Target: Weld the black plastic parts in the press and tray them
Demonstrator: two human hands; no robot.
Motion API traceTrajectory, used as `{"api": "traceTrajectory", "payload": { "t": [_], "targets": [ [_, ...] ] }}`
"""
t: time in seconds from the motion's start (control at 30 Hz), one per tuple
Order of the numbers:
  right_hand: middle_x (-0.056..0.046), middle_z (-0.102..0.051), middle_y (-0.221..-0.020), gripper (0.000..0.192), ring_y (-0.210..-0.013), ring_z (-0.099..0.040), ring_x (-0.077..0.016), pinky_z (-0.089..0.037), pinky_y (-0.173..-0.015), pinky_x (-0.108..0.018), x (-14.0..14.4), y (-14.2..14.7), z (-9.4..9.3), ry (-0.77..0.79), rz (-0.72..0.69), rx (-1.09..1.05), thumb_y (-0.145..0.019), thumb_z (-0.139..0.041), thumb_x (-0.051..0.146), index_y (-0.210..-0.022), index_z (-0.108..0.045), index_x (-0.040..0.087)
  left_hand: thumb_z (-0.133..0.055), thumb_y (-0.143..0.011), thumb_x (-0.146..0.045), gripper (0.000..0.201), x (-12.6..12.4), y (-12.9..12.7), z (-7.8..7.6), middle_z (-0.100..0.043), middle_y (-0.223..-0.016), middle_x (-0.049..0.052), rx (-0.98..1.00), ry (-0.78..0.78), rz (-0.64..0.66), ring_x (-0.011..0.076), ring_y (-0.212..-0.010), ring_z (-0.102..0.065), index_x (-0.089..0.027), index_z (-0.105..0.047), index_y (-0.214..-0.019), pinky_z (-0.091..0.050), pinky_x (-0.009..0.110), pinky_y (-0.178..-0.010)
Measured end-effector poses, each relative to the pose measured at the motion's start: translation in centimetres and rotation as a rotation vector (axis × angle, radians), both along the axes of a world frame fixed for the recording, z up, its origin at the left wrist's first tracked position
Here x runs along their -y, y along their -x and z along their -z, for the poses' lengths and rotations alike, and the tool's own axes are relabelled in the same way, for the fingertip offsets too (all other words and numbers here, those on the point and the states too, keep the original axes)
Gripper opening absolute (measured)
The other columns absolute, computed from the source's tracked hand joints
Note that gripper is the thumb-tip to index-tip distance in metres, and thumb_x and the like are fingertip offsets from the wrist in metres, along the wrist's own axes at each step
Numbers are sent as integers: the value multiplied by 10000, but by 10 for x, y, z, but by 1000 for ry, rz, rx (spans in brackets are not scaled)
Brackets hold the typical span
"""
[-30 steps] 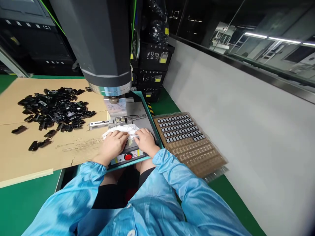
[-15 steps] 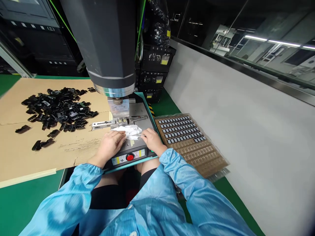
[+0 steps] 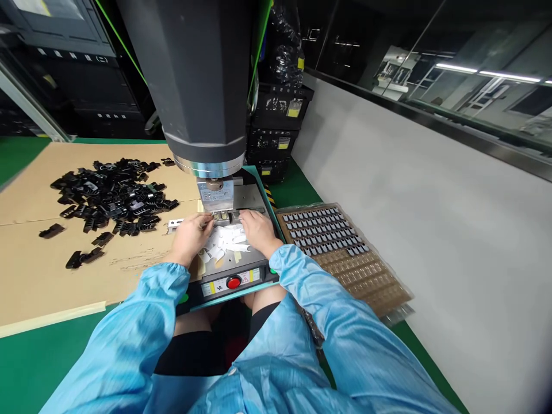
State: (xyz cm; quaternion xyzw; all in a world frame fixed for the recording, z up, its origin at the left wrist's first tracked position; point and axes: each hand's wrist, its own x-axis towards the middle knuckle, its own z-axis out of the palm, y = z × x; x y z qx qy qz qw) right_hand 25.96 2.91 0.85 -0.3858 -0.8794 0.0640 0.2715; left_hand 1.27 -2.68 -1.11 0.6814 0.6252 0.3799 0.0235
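Fingertips of both hands meeting at the small metal fixture block under the horn of the big dark-grey cylindrical press head. Left hand reaching in from the cardboard side, fingers bent onto the fixture's left end; right hand curled onto its right end. Pinching a part or only pressing? Cannot tell, fingertips too small and hidden. Just behind the knuckles, a crumpled white cloth or glove lying loose on the grey machine base plate: probably soft, light, easy to snag. Parts in the nest likely tiny, stiff, light plastic, best taken by the edges with fingertips. Further out: red round button at the front, heap of small black plastic clips on brown cardboard sheet, brown blister tray of grey pieces to the right.
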Motion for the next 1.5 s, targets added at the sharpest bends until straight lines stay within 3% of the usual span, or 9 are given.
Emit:
{"api": "traceTrajectory", "payload": {
  "t": [0.1,0.23,0.47,0.6,0.7,0.83,0.97,1.17,1.5],
  "targets": [
    [-92,-716,-1353,275,-1258,-593,-271,-449,-1070,-407,-6,18,1,-51,-45,20,-1129,-495,272,-1267,-732,259,-509,-1061,-449,372,-7,-7,2,-778,-1176,118,-78,31,25,300,-1114,-713,-206,-790,-1061,-561,427,-1029],
    [-91,-731,-1353,325,-1224,-575,-293,-441,-1033,-458,-6,32,1,-64,-73,137,-1131,-482,278,-1345,-727,266,-459,-1083,-454,440,-3,-13,-2,-735,-1248,162,-283,75,1,359,-1150,-647,-184,-783,-1209,-520,508,-1011],
    [-102,-655,-1468,440,-1319,-485,-331,-443,-1081,-508,-6,35,-5,-35,-158,210,-1065,-555,210,-1494,-635,263,-411,-1085,-475,544,9,-23,-13,-651,-1369,211,-447,165,-37,423,-1213,-567,-180,-645,-1477,-470,576,-967],
    [-101,-670,-1372,397,-1279,-514,-305,-460,-1103,-468,-11,22,-4,25,-128,54,-1044,-578,189,-1420,-689,254,-427,-1084,-502,565,16,-16,-7,-610,-1497,172,-341,155,-23,417,-1295,-554,-198,-598,-1528,-465,583,-1053],
    [-97,-692,-1233,271,-1190,-562,-282,-473,-1088,-433,-7,3,2,66,-21,-96,-1033,-586,176,-1227,-765,236,-448,-1088,-501,560,35,-1,5,-591,-1541,146,-180,93,-7,384,-1367,-544,-207,-571,-1549,-449,566,-1150],
    [-78,-693,-1191,132,-1166,-568,-277,-476,-1064,-423,4,-16,9,126,-31,-82,-972,-713,209,-1079,-782,245,-522,-1065,-523,499,75,21,21,-629,-1478,141,-41,28,-38,357,-1378,-563,-225,-649,-1445,-448,556,-1197],
    [-69,-693,-1223,102,-1179,-556,-270,-467,-1062,-425,12,-13,10,138,-64,-20,-949,-744,194,-1034,-773,244,-552,-1048,-548,479,108,31,27,-638,-1463,139,-15,76,-87,363,-1376,-571,-236,-678,-1389,-446,576,-1213],
    [-63,-711,-1180,96,-1157,-564,-258,-461,-1068,-424,10,-4,4,162,-56,32,-942,-701,139,-921,-729,228,-537,-1046,-565,443,131,42,19,-659,-1440,121,45,103,-157,357,-1379,-582,-264,-699,-1327,-440,596,-1231],
    [-71,-719,-1197,104,-1173,-579,-257,-465,-1067,-415,9,-19,-3,179,-75,-62,-926,-678,130,-915,-719,225,-548,-1007,-620,428,166,84,-6,-680,-1436,57,104,78,-292,362,-1389,-595,-321,-710,-1267,-443,626,-1255]
  ]
}}
